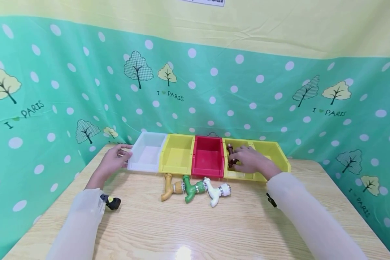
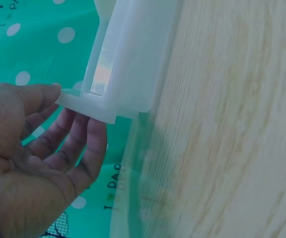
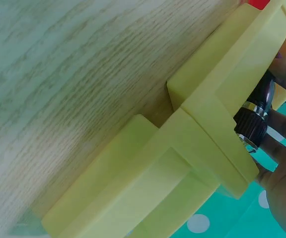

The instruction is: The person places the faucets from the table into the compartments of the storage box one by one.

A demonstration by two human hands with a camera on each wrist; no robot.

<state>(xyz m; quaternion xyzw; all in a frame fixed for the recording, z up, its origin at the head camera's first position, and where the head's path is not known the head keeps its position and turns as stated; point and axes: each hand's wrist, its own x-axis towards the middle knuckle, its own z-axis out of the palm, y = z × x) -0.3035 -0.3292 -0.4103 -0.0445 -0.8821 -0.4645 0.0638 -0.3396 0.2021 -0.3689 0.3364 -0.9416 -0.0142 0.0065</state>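
My left hand [image 1: 113,159] is at the left side of the translucent white bin [image 1: 135,153], thumb and fingers pinching its rim. The left wrist view shows the thumb at the corner of that rim and the fingers below it. With my right hand [image 1: 248,159] I grip a dark brown tap [image 1: 230,148] inside the yellow bin [image 1: 238,176] right of the red one. The tap's black ribbed knob [image 3: 251,128] shows in the right wrist view; my fingers partly hide its body.
Left to right stand the white bin, a yellow bin [image 1: 176,169], a red bin [image 1: 208,170] and two more yellow ones. Before them on the wooden table [image 1: 143,224] lie an ochre tap [image 1: 168,187], a green tap [image 1: 190,189] and a white tap [image 1: 214,192]. A patterned cloth [image 1: 195,101] hangs behind.
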